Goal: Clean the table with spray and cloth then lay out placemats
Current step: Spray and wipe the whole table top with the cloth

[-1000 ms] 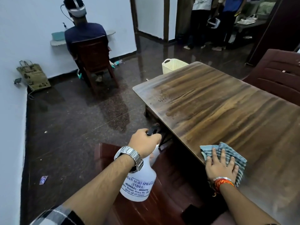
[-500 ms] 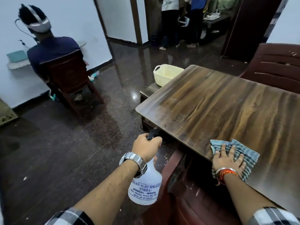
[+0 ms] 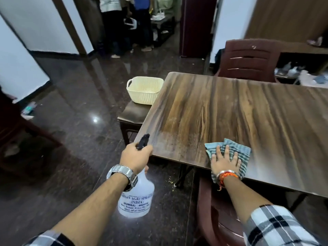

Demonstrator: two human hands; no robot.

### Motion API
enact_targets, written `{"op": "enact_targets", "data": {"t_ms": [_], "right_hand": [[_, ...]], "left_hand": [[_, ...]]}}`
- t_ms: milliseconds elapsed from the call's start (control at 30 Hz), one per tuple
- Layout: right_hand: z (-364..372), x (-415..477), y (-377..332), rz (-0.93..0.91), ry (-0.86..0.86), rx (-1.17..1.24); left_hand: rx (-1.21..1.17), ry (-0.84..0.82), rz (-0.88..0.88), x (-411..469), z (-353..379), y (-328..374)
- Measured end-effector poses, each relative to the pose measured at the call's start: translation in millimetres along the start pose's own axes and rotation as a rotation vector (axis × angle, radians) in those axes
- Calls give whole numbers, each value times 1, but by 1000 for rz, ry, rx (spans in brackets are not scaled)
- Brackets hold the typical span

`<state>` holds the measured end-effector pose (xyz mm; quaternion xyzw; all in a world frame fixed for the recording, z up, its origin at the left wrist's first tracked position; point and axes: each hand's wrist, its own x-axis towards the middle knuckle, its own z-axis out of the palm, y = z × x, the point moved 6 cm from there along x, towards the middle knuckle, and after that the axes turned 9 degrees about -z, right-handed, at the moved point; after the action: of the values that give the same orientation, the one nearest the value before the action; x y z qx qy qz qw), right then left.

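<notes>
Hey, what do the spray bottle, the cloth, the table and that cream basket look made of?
Spray bottle: probably translucent white plastic; its printed body glows with light.
Cloth: soft woven fabric, maybe cotton; checked and crumpled.
Table: smooth wood-grain top, possibly laminate rather than solid wood.
Basket: likely moulded plastic, matte; regular perforated weave pattern, moulded handle.

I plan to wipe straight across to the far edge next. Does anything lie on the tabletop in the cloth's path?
Nothing visible does. The right hand presses the cloth flat at the near edge, and the table shows only bare wood beyond it. The basket sits off the top, on a stool beside it.
</notes>
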<state>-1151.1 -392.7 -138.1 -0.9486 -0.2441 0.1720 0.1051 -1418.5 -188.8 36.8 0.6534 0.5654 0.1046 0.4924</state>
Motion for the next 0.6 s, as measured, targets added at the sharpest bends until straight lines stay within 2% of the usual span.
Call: {"op": "enact_targets", "data": {"t_ms": [267,433,600], "right_hand": [[24,23,-120,-55,53,-16],[32,71,-194,-181,86,-36],[34,122,-269,-340,32,-73]], "left_hand": [[69,-60,19,96,-26,18],[75,-125,20,166,-22,54],[91,-130,9,232,-17,108]]}}
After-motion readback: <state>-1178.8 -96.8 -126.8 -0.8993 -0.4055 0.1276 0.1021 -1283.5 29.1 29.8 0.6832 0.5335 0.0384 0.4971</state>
